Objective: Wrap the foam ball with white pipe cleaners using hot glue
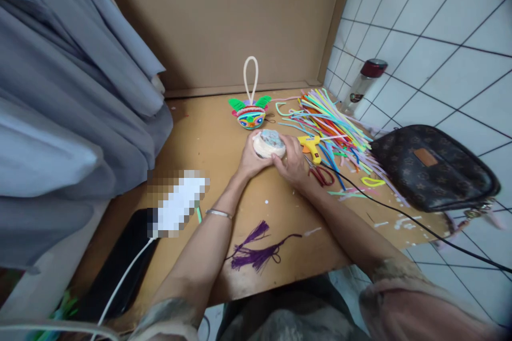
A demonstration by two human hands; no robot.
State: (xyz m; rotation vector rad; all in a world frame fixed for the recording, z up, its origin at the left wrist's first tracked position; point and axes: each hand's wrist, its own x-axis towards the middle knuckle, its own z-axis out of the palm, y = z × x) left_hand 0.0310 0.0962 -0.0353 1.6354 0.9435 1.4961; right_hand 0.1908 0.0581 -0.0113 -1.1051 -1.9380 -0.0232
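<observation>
Between my two hands, above the middle of the table, is a white round thing with a mottled grey-blue top; its exact kind I cannot make out. My left hand wraps its left side, and my right hand grips the right side with the thumb at the front. Just behind stands a colourful animal-head ornament with green ears and a white loop on top. Close to my right hand lie a yellow glue gun and red-handled scissors. Purple tassels rest between my forearms.
A heap of coloured pipe cleaners spreads at the back right, beside a dark patterned bag and a red-capped bottle. The glue gun's black cord runs off right. At left are a black tablet-like slab, a white cable and a grey curtain.
</observation>
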